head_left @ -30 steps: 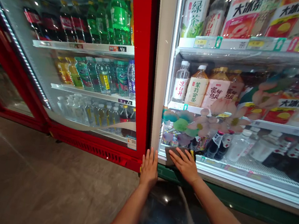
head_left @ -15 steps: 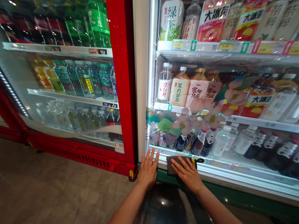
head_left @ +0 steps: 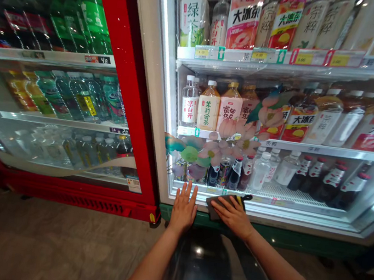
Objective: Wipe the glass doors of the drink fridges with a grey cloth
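My left hand (head_left: 183, 210) lies with fingers stretched out on the lower front frame of the lit drinks fridge (head_left: 267, 210). It holds nothing. A little to its right, my right hand (head_left: 236, 219) rests over a dark grey cloth (head_left: 212, 211) with a yellow stripe and a black loop, pressing it to the same frame. Part of the cloth is hidden under the palm and fingers. Just above the hands, small dark bottles (head_left: 234, 173) and clear bottles (head_left: 260, 171) stand on the bottom shelf, behind glass with a flower decal (head_left: 211, 150).
A red-framed fridge (head_left: 118, 33) with bottled drinks stands close on the left. Below is a brown floor (head_left: 54, 242). A dark, shiny curved surface (head_left: 210, 273) lies between my forearms. Higher shelves hold tea bottles (head_left: 208, 108) and price tags.
The view has turned right, so both fridges sit further left in it. Both hands, with the cloth under the right one, have slid rightward along the lower frame.
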### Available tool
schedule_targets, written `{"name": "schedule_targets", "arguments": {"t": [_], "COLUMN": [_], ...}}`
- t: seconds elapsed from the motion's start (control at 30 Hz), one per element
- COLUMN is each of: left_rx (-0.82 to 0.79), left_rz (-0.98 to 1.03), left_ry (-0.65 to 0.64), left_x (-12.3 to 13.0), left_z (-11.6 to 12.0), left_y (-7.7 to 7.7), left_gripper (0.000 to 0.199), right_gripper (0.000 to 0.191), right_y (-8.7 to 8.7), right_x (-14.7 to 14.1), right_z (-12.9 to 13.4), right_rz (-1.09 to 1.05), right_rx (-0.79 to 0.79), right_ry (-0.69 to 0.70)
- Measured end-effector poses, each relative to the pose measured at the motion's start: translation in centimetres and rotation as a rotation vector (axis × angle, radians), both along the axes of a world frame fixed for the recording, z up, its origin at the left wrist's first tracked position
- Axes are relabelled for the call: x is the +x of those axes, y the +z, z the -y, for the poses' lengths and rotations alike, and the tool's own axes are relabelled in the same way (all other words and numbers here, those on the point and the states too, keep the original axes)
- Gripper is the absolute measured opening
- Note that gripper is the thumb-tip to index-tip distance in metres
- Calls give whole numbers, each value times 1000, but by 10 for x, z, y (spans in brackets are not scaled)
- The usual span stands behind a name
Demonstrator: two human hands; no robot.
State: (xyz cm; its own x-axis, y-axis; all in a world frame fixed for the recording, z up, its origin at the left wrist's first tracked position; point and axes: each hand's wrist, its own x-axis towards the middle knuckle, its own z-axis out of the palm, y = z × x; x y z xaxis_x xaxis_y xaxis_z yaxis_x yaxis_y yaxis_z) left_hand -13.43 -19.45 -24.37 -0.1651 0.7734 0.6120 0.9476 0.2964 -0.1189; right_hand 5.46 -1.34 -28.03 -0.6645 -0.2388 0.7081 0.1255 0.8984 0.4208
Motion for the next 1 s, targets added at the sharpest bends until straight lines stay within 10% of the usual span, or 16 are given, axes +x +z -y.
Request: {"name": "schedule_targets", "arguments": {"t": [0.63, 0.83, 1.0], "left_rx": [-51, -41, -41], "left_rz": [-111, -144, -164], "left_ry": [-164, -217, -258], "left_x": [40, 57, 68], "left_z": [-47, -65, -76], "left_y": [11, 7, 5], "left_gripper": [86, 84, 83], "right_gripper": [50, 48, 46], "right_y": [3, -20, 0], "right_x": [62, 93, 95], "right_z": [-42, -47, -56], "right_rz": [-13, 59, 26], "right_rx": [-96, -98, -131], "right_ry": [-223, -221, -188]}}
